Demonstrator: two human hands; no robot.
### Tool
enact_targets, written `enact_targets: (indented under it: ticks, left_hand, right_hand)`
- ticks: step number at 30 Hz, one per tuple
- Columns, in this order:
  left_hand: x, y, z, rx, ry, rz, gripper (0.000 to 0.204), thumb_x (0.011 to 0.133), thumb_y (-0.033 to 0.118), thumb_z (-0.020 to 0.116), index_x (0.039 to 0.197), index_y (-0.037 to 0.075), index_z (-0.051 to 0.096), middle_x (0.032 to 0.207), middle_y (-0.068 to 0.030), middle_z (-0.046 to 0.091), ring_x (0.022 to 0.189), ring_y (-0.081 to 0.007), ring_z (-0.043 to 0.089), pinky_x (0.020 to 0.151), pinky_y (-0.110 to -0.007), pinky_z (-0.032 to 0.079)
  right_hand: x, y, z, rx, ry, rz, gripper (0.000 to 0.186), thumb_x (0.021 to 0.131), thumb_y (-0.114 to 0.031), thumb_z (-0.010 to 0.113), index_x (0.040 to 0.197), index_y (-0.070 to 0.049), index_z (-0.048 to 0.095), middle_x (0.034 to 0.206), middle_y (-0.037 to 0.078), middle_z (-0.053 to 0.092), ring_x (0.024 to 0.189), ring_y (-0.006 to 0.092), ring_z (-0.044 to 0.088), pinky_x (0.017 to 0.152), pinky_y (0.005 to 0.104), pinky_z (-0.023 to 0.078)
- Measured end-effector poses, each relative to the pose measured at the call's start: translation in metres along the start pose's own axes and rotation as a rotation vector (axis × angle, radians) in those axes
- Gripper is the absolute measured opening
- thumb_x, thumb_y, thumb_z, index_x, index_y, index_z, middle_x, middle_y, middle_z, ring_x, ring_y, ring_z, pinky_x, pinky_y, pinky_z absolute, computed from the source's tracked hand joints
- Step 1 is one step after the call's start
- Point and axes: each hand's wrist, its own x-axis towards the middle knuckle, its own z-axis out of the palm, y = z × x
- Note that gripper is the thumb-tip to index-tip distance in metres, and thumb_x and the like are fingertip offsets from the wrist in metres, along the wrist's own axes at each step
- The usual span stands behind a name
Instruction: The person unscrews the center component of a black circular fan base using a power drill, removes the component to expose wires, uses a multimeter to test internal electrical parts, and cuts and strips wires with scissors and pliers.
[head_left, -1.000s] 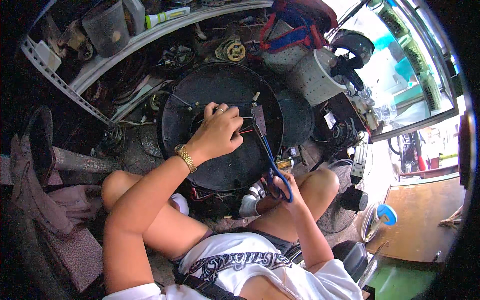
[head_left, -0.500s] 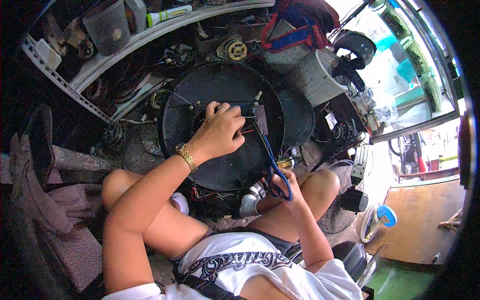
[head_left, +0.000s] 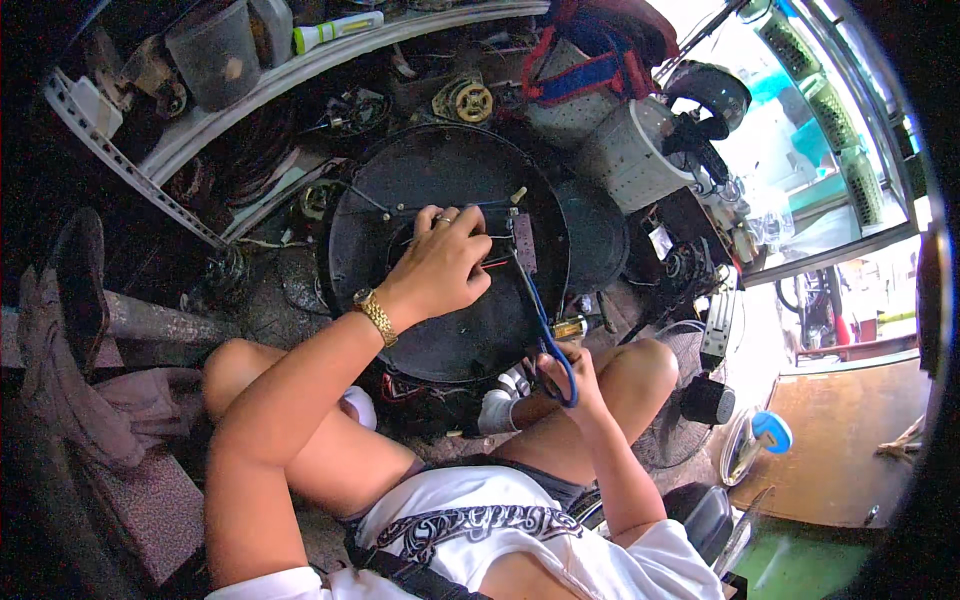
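A round black plate-like housing (head_left: 430,350) lies before me between my knees. My left hand (head_left: 440,255), with a ring and a gold watch, is closed over the middle of it on something hidden under the fingers. Short wires, one red, show beside them near a small brown board (head_left: 525,240) with connectors. My right hand (head_left: 570,380) grips blue-handled scissors (head_left: 543,322) at the housing's lower right, their blades pointing up toward those wires and the board.
A metal shelf (head_left: 330,60) with containers curves behind. A perforated white drum (head_left: 630,160), motor parts (head_left: 470,100) and a fan guard (head_left: 655,440) crowd around. A glass case (head_left: 820,150) and wooden board (head_left: 820,430) stand at the right, dark cloth (head_left: 100,400) at the left.
My left hand has shifted very slightly to the right. The blue scissor handles in my right hand have tilted and moved a little. Otherwise little differs.
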Motion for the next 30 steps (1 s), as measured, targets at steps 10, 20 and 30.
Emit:
enact_targets:
  ticks: [10, 20, 30]
  left_hand:
    - [-0.001, -0.002, 0.002, 0.021, 0.008, 0.024, 0.015, 0.067, 0.017, 0.063, 0.072, 0.006, 0.056, 0.099, -0.0111, 0.051, 0.096, -0.0274, 0.049, 0.091, -0.046, 0.03]
    - [0.0, -0.002, 0.001, 0.039, 0.013, 0.044, 0.016, 0.068, 0.018, 0.062, 0.074, 0.006, 0.054, 0.091, -0.0103, 0.047, 0.093, -0.0272, 0.046, 0.088, -0.045, 0.031]
    - [0.002, -0.002, 0.0, 0.034, -0.014, 0.029, 0.016, 0.069, 0.02, 0.063, 0.073, 0.005, 0.059, 0.093, -0.011, 0.05, 0.094, -0.0275, 0.048, 0.09, -0.044, 0.031]
  right_hand:
    - [0.001, 0.007, -0.019, -0.024, -0.069, 0.058, 0.04, 0.081, -0.038, 0.069, 0.091, -0.001, 0.059, 0.074, -0.002, 0.052, 0.068, 0.0071, 0.046, 0.059, 0.0224, 0.036]
    - [0.012, -0.006, -0.012, 0.068, -0.05, 0.087, 0.041, 0.08, -0.035, 0.07, 0.099, 0.001, 0.06, 0.076, -0.002, 0.053, 0.067, 0.0073, 0.047, 0.06, 0.0217, 0.039]
    - [0.017, -0.007, -0.011, -0.002, -0.04, 0.065, 0.033, 0.081, -0.032, 0.07, 0.089, -0.002, 0.059, 0.073, -0.003, 0.052, 0.065, 0.0058, 0.045, 0.057, 0.0214, 0.035]
